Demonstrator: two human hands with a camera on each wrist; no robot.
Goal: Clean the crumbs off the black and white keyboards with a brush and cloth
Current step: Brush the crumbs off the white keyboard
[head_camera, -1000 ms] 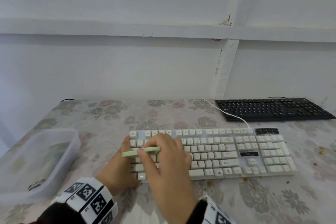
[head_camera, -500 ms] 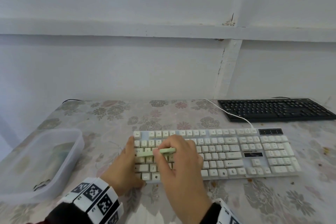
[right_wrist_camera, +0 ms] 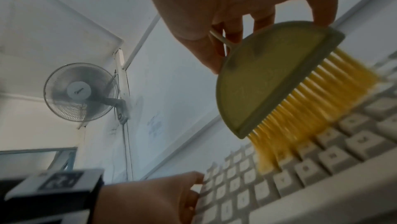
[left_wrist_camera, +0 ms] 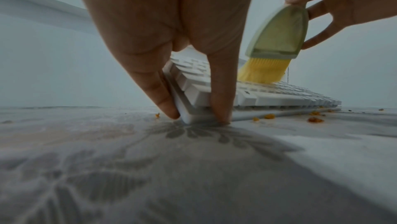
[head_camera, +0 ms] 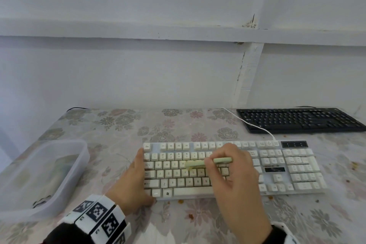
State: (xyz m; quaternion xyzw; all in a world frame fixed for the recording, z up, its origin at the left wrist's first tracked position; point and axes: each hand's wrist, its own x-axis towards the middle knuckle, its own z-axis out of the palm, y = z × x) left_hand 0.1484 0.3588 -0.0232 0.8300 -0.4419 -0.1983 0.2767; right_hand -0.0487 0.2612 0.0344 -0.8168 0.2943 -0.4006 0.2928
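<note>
Table: left hand seemingly flat at white keyboard edge, right hand round brush.

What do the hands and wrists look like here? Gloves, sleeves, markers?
Both bare, no gloves. Left hand: white wristband with square black-and-white markers over a black sleeve. Right hand: white band and black cuff, mostly cut off by the frame.
</note>
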